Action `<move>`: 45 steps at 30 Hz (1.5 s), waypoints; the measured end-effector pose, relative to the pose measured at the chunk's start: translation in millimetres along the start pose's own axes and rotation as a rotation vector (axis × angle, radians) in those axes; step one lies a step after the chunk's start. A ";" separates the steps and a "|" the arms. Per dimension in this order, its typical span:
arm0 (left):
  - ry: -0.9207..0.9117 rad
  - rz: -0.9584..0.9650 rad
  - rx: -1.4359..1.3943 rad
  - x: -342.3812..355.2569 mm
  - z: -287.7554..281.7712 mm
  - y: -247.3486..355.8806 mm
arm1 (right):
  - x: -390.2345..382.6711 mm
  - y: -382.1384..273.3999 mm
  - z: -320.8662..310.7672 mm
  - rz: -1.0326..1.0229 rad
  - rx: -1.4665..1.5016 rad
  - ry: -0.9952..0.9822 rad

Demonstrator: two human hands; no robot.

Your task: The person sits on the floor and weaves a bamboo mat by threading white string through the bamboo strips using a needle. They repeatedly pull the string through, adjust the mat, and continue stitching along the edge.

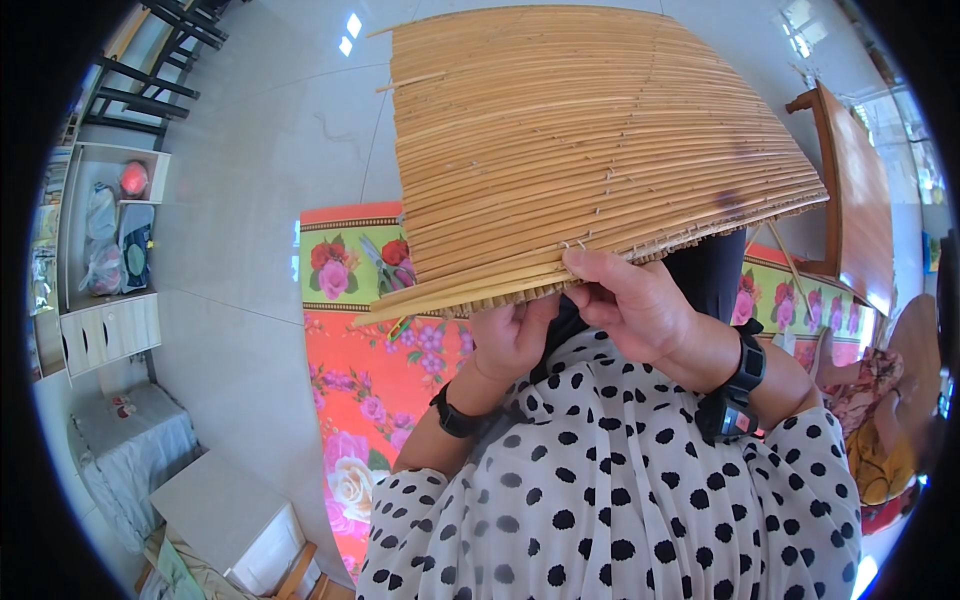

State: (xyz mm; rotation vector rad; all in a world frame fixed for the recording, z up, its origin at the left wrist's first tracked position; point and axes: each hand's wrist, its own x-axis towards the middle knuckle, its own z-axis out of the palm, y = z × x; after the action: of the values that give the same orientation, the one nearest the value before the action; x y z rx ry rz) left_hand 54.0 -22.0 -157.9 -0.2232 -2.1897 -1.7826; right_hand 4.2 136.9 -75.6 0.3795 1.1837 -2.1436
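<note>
A wide mat of thin tan sticks [560,130], tied together in rows with thread, lies tilted across my lap and reaches away from me. Its near edge is thick with cut or knotted ends, and a few paler sticks [460,290] stick out at the left. My right hand [640,305] pinches this edge, thumb on top and fingers curled below. Just left of it, my left hand [510,335] is closed at the underside of the same edge, with its fingertips partly hidden. Small thread ends [608,175] show on the mat's surface.
Under me spreads a red and green flowered cloth [350,350], with scissors [375,262] beside the mat and a small yellow-green item [400,328]. At right stand a wooden panel [860,200] and another person [880,400]. Shelves [110,230] and a white box [230,510] are at left.
</note>
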 end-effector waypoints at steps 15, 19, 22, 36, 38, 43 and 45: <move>-0.087 -0.379 -0.910 -1.2 5.8 -10.3 | 10.4 15.8 -29.4 0.006 -0.132 -0.063; -0.244 -0.638 -0.598 -6.0 -49.2 -12.9 | 13.4 20.0 -34.3 -0.054 -0.155 -0.034; -0.107 -0.745 -0.141 -22.7 -128.5 -19.3 | 17.9 22.8 -43.3 -0.082 -0.149 -0.064; -0.219 0.056 0.287 50.4 -39.5 104.7 | 24.9 30.0 -46.2 -0.132 -0.143 -0.069; -0.223 0.024 0.359 51.6 -37.2 88.8 | 25.8 31.6 -42.7 -0.134 -0.119 -0.095; -0.244 0.119 0.499 46.1 -24.6 70.0 | 25.7 36.4 -42.2 -0.183 -0.065 -0.054; -0.257 0.183 0.552 47.6 -20.5 66.8 | 26.2 36.6 -43.2 -0.197 -0.063 -0.072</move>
State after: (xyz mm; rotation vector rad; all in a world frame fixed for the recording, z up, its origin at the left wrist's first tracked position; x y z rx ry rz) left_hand 32.7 -31.1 -76.5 -0.5218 -2.6394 -1.0478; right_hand 6.5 148.4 -136.9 0.1625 1.2896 -2.2598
